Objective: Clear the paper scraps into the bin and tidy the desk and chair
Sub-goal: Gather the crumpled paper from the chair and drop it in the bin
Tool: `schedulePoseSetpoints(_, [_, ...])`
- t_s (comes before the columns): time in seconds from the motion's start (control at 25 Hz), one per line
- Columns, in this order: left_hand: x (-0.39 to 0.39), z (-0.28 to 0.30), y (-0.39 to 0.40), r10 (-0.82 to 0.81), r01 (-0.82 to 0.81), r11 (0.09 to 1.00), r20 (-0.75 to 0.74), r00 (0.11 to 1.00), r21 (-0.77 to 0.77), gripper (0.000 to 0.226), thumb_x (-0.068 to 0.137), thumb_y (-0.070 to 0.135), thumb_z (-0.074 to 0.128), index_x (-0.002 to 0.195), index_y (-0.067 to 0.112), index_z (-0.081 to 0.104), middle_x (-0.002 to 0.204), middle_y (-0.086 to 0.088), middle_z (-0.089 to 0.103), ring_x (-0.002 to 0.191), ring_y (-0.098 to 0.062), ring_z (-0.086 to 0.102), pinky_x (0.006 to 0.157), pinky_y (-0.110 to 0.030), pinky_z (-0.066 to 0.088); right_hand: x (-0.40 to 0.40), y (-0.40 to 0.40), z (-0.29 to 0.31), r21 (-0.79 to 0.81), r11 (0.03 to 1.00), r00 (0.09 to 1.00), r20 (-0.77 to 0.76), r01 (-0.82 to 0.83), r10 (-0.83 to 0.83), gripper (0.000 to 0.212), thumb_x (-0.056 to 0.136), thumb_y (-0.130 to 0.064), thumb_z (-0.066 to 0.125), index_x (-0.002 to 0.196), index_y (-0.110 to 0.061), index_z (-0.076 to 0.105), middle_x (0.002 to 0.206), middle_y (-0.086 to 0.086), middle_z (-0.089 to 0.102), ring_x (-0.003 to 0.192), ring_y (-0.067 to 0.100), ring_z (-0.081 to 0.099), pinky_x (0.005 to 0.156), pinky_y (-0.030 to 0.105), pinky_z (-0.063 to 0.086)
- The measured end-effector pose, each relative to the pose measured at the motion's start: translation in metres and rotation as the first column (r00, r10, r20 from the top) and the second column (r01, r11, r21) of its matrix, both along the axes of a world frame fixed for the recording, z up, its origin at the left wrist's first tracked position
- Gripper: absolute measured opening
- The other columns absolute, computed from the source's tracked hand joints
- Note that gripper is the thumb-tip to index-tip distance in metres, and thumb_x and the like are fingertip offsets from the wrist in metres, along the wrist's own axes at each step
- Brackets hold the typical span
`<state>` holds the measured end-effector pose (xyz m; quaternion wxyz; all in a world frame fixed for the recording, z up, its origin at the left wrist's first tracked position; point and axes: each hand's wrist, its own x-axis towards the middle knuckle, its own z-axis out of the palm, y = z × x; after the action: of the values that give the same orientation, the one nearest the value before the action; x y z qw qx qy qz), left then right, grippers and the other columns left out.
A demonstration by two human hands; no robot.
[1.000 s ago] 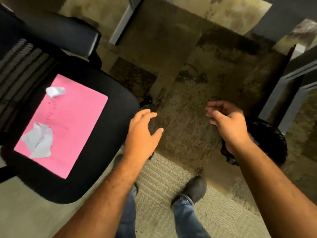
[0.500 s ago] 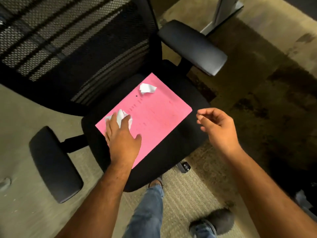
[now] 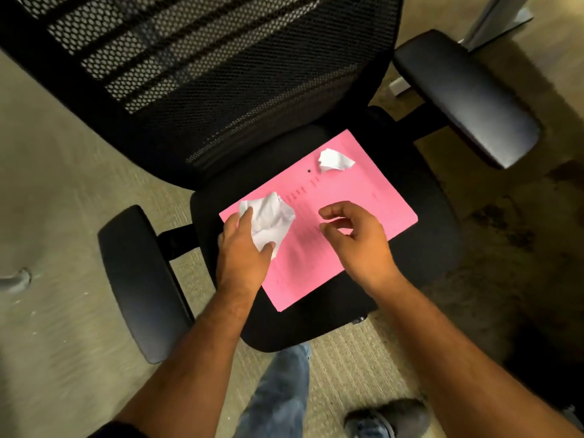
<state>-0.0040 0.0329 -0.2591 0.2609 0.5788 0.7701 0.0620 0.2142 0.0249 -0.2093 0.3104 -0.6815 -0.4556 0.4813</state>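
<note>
A black office chair [image 3: 420, 263] stands below me with a pink sheet [image 3: 341, 200] lying on its seat. My left hand [image 3: 243, 248] grips a large crumpled white paper scrap [image 3: 271, 216] at the sheet's left end. A smaller white scrap [image 3: 334, 160] rests on the sheet's far corner, untouched. Above the middle of the sheet my right hand [image 3: 357, 238] hovers with fingers curled and apart, holding nothing. The bin is out of view.
The chair's mesh backrest [image 3: 205, 58] rises behind the seat, with armrests at left [image 3: 139, 279] and right [image 3: 464, 93]. A grey desk leg [image 3: 493, 17] stands at top right. My jeans leg [image 3: 281, 390] and shoe [image 3: 388, 418] are on the carpet in front.
My head turned from the floor and bin toward the chair. My left hand reached the large scrap and closed on it. My right hand moved in over the pink sheet.
</note>
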Motion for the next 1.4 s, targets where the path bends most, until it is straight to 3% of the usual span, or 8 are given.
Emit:
schedulePoseSetpoints(0.2, [-0.002, -0.006, 0.023, -0.077, 0.078, 0.997, -0.087, 0.993, 0.009, 0.063, 0.098, 0.029, 0.072, 0.156, 0.030, 0.046, 0.169, 0.005, 0.031, 0.146, -0.029, 0.037, 0.104, -0.045, 0.051, -0.033, 0.014, -0.012, 0.017, 0.998, 0.997, 0.059, -0.060, 0.059, 0.019, 0.097, -0.014, 0.072, 0.114, -0.024, 0.071, 0.120, -0.013, 0.061, 0.104, 0.008, 0.064, 0.084, 0.022, 0.056])
schedulePoseSetpoints(0.4, [-0.002, -0.006, 0.040, -0.173, 0.170, 0.985, -0.186, 0.967, -0.034, 0.071, 0.096, 0.027, 0.074, 0.159, 0.028, 0.042, 0.159, 0.006, 0.045, 0.139, -0.025, 0.045, 0.101, -0.047, 0.055, -0.051, 0.022, -0.027, 0.010, 0.995, 0.982, 0.159, -0.102, 0.099, 0.027, 0.094, -0.017, 0.077, 0.119, -0.022, 0.072, 0.134, -0.004, 0.061, 0.114, 0.012, 0.060, 0.103, 0.034, 0.057])
schedulePoseSetpoints(0.56, [-0.004, -0.006, 0.049, -0.156, 0.156, 0.988, -0.218, 0.963, -0.017, 0.056, 0.093, 0.028, 0.078, 0.145, 0.024, 0.057, 0.139, 0.000, 0.057, 0.126, -0.026, 0.053, 0.093, -0.045, 0.057, -0.068, 0.026, -0.040, -0.047, 0.982, 0.947, 0.259, -0.185, 0.190, 0.055, 0.090, -0.024, 0.082, 0.140, -0.022, 0.060, 0.146, 0.000, 0.057, 0.133, 0.024, 0.057, 0.113, 0.045, 0.051])
schedulePoseSetpoints(0.84, [-0.004, -0.006, 0.047, -0.013, 0.013, 1.000, -0.044, 0.999, -0.011, 0.030, 0.094, 0.023, 0.078, 0.120, 0.012, 0.071, 0.121, -0.006, 0.068, 0.111, -0.027, 0.068, 0.086, -0.042, 0.061, -0.088, 0.026, -0.065, -0.136, 0.936, 0.747, 0.570, -0.325, 0.342, 0.098, 0.083, -0.051, 0.083, 0.160, -0.027, 0.028, 0.155, 0.002, 0.045, 0.137, 0.029, 0.050, 0.104, 0.048, 0.055])
schedulePoseSetpoints(0.96, [-0.004, -0.007, 0.046, 0.064, -0.061, 0.997, 0.062, 0.996, -0.047, 0.031, 0.093, 0.023, 0.079, 0.121, 0.011, 0.071, 0.120, -0.005, 0.070, 0.107, -0.025, 0.070, 0.084, -0.036, 0.061, -0.091, 0.033, -0.069, -0.146, 0.931, 0.714, 0.605, -0.336, 0.352, 0.092, 0.087, -0.046, 0.082, 0.160, -0.024, 0.030, 0.153, 0.004, 0.048, 0.134, 0.029, 0.054, 0.102, 0.047, 0.056])
schedulePoseSetpoints(1.12, [-0.005, -0.003, 0.042, 0.087, -0.080, 0.995, 0.159, 0.983, -0.052, 0.016, 0.090, 0.021, 0.082, 0.092, 0.026, 0.068, 0.085, 0.015, 0.066, 0.078, -0.009, 0.068, 0.053, -0.010, 0.045, -0.086, 0.037, -0.068, -0.105, 0.951, 0.802, 0.515, -0.291, 0.302, 0.086, 0.087, -0.034, 0.083, 0.158, -0.025, 0.034, 0.152, 0.003, 0.051, 0.133, 0.029, 0.056, 0.102, 0.046, 0.057])
schedulePoseSetpoints(1.24, [-0.007, -0.002, 0.037, 0.014, -0.010, 1.000, 0.141, 0.990, -0.028, 0.031, 0.086, 0.018, 0.086, 0.075, 0.027, 0.058, 0.072, 0.015, 0.062, 0.068, -0.003, 0.064, 0.052, -0.015, 0.042, -0.080, 0.043, -0.063, -0.032, 0.973, 0.877, 0.428, -0.229, 0.220, 0.082, 0.089, -0.023, 0.077, 0.159, -0.026, 0.035, 0.151, 0.004, 0.052, 0.133, 0.030, 0.056, 0.100, 0.046, 0.058])
schedulePoseSetpoints(1.4, [-0.007, -0.004, 0.032, -0.039, 0.043, 0.998, 0.079, 0.996, -0.045, 0.034, 0.083, 0.019, 0.089, 0.076, 0.030, 0.057, 0.073, 0.016, 0.063, 0.066, -0.002, 0.063, 0.053, -0.018, 0.046, -0.076, 0.061, -0.064, -0.093, 0.904, 0.711, 0.586, -0.418, 0.389, 0.074, 0.096, -0.023, 0.072, 0.160, -0.032, 0.037, 0.149, 0.006, 0.049, 0.133, 0.031, 0.052, 0.100, 0.047, 0.059])
